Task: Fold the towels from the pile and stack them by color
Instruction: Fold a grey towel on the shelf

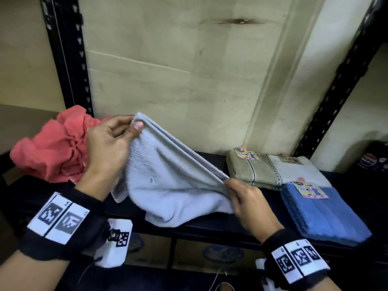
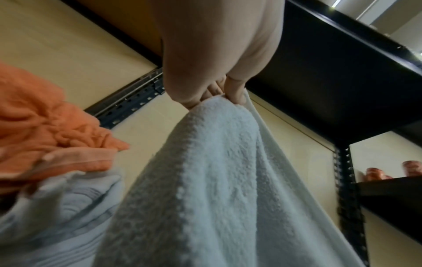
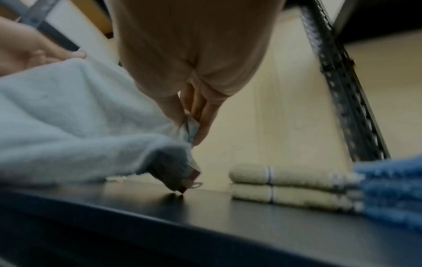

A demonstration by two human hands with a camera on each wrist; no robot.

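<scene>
Left hand (image 1: 109, 141) pinches the far corner of my soft pale-blue terry towel (image 1: 168, 185), right hand (image 1: 247, 204) pinches the near-right corner; it sags limply over the black shelf (image 1: 210, 227). Light, floppy: I'd hold corners, keeping edges matched.

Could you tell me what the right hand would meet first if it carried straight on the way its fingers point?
Probably the shelf: the right hand, pinching the pale towel, points down at bare shelf short of the beige stack. Depth is uncertain.

Head looks down; wrist views look up, sharing the pale towel (image 1: 168, 181)
</scene>
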